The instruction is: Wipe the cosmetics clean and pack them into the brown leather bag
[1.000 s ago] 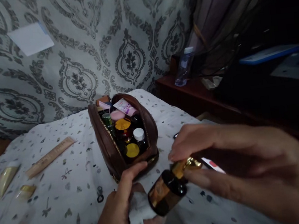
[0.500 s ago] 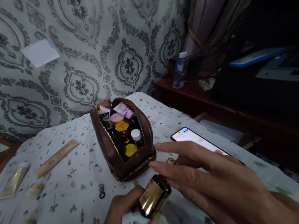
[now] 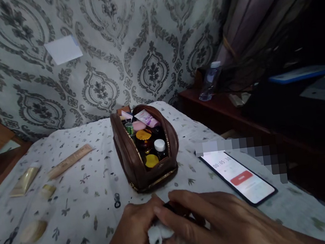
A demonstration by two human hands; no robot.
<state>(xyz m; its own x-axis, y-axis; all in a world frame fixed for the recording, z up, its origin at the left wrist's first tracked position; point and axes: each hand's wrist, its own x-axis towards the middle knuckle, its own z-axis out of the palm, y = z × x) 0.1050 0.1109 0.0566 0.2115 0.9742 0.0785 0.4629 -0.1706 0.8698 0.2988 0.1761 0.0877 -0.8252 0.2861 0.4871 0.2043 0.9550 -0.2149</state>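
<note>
In front of me, low in the view, my left hand (image 3: pixel 142 228) is closed around a small dark bottle (image 3: pixel 175 208) and a crumpled white tissue (image 3: pixel 159 234). My right hand (image 3: pixel 206 222) lies over the bottle with its fingers curled onto it, so most of the bottle, its gold label included, is hidden. Just beyond both hands stands a brown zip pouch (image 3: pixel 129 169), unzipped. Inside it are a jar with an amber lid (image 3: pixel 144 135), a yellow lid (image 3: pixel 151 161), a white-capped bottle (image 3: pixel 159 145) and a pink-and-white tube (image 3: pixel 147 118).
Right of the pouch lies a phone (image 3: pixel 239 178) showing a timer. On the sheet at left are a beige tube (image 3: pixel 70 161), a gold tube (image 3: pixel 25 180), a small jar (image 3: pixel 47 191) and a round cream-coloured item (image 3: pixel 33 231). A water bottle (image 3: pixel 210 81) stands on the side ledge.
My right hand has come down and left onto the bottle, covering its gold label. A gold piece seen by the right fingers is now hidden. The view has shifted, showing the whole phone.
</note>
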